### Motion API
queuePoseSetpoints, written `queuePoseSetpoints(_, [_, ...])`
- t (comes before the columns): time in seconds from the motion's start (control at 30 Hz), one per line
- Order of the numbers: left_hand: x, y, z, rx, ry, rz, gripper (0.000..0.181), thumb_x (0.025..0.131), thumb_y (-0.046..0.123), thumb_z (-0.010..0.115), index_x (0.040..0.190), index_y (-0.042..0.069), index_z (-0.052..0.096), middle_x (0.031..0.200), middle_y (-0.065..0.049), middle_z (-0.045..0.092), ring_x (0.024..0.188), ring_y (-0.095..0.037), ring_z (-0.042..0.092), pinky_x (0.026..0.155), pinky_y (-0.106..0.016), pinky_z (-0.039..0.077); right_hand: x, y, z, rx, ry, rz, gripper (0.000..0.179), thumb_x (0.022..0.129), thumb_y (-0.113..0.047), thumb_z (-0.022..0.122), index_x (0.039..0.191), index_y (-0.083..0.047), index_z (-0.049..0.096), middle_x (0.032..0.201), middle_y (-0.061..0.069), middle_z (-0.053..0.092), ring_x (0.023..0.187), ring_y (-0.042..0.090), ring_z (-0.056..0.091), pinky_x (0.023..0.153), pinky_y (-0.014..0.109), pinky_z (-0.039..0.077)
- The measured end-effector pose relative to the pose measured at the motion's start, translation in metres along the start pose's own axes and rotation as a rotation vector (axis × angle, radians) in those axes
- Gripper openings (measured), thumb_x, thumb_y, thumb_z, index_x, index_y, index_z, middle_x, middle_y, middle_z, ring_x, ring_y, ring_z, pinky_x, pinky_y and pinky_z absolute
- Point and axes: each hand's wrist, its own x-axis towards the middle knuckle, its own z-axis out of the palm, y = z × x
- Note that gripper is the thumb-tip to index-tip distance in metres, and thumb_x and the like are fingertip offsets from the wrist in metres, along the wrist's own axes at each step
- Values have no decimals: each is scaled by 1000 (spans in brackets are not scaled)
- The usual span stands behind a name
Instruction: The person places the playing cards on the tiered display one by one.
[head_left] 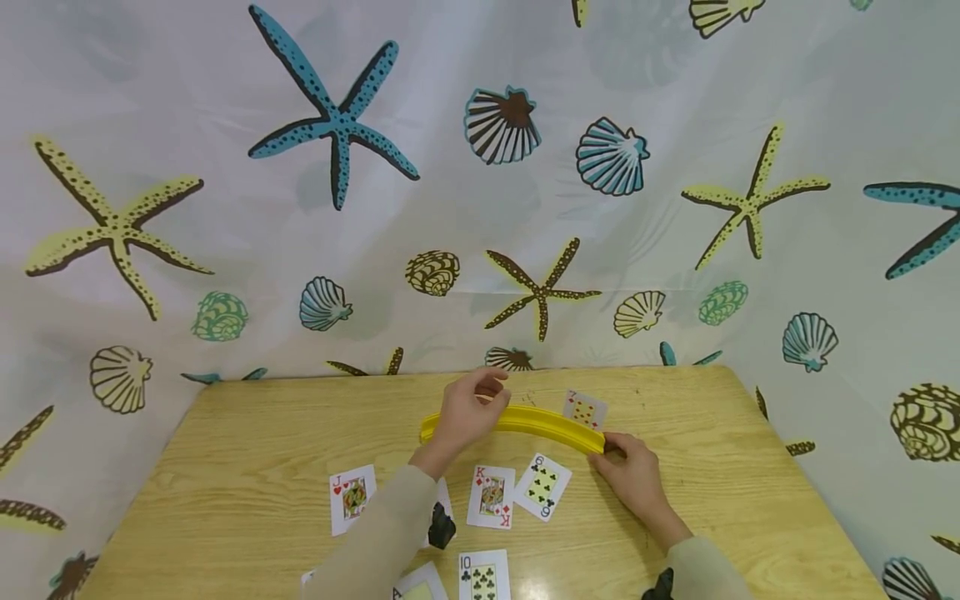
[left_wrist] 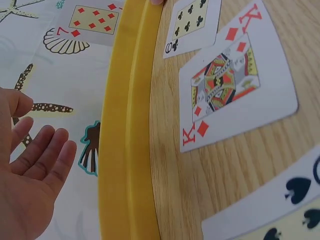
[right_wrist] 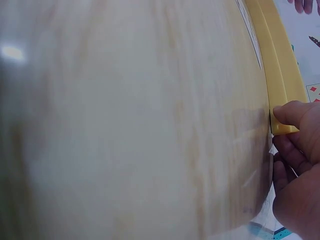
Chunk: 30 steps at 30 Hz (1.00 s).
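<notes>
A curved yellow playing-card holder (head_left: 551, 425) stands across the table. My right hand (head_left: 633, 479) pinches its right end, with the thumb (right_wrist: 290, 113) on the near side and fingers behind. Over the left part of the holder, my left hand (head_left: 471, 410) has loosely bent fingers and nothing in them. The seven of diamonds (head_left: 585, 408) rises upright from the holder near its right end. In front of the holder lie the king of diamonds (head_left: 491, 497) and six of clubs (head_left: 543, 487), face up. A spade card (left_wrist: 280, 200) is partly hidden by my left arm in the head view.
The jack of hearts (head_left: 352, 498) lies face up left of my left forearm. Nearer the front are the ten of clubs (head_left: 483, 575) and an ace (head_left: 420, 583), both cut off by the frame. A shell-and-starfish curtain (head_left: 450, 208) hangs behind the wooden table (head_left: 247, 442).
</notes>
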Motion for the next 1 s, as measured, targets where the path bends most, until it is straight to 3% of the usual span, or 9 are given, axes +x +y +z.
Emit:
queuePoseSetpoints(0.3, [-15,-17,-42,88,28,-25,24,98,16,75,122,11,73,103,-8,76,95,-23,74,82,-35,64,-1,-2,0,0,0,-3,38,94,-14,80,128,1,72,120,16,74,118,36,64,110,58,49])
queuePoseSetpoints(0.53, [-34,-33,-72,136,5,-70,25,98,18,75,122,12,72,104,-8,75,97,-22,73,81,-28,62,-2,-3,0,-7,2,9,39,95,-14,79,129,1,71,121,16,73,119,35,64,111,58,49])
queuePoseSetpoints(1.0, [-68,-52,-118,271,-10,-84,34,98,24,77,128,9,69,119,-16,74,105,-29,71,85,-37,62,-3,-3,0,-5,-11,10,39,95,-14,79,130,2,70,122,17,73,120,36,63,112,59,48])
